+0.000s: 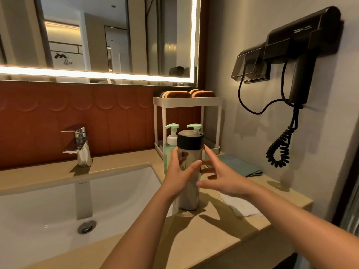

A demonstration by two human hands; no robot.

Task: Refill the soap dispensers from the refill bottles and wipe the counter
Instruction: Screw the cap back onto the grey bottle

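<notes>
Just right of the sink (58, 191), the left hand (178, 175) wraps its fingers round the refill bottle (189, 199), which stands upright on the counter (213, 239) in front of the green pump dispensers (171, 140). The right hand (223, 175) hovers beside it, fingers spread, holding nothing. It would do best to twist the black cap (190, 140) while the left pins the base down.
</notes>
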